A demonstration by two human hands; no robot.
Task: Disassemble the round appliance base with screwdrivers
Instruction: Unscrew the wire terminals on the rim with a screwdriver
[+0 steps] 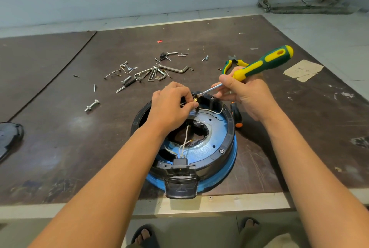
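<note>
The round appliance base (217,140) lies open on the table near the front edge, a black ring around a blue plate with white wires (184,140) and a black socket block at the front. My left hand (169,104) pinches a small brass terminal (195,99) with a white wire at the far rim. My right hand (243,94) grips a green-and-yellow screwdriver (261,64); its flat tip meets that terminal.
Loose screws, bolts and hex keys (151,73) lie scattered behind the base. Green-handled pliers (229,64) lie behind my right hand. A second black-and-orange screwdriver (236,115) lies right of the base. A dark cover (10,138) sits at the left edge, paper scraps (303,70) at right.
</note>
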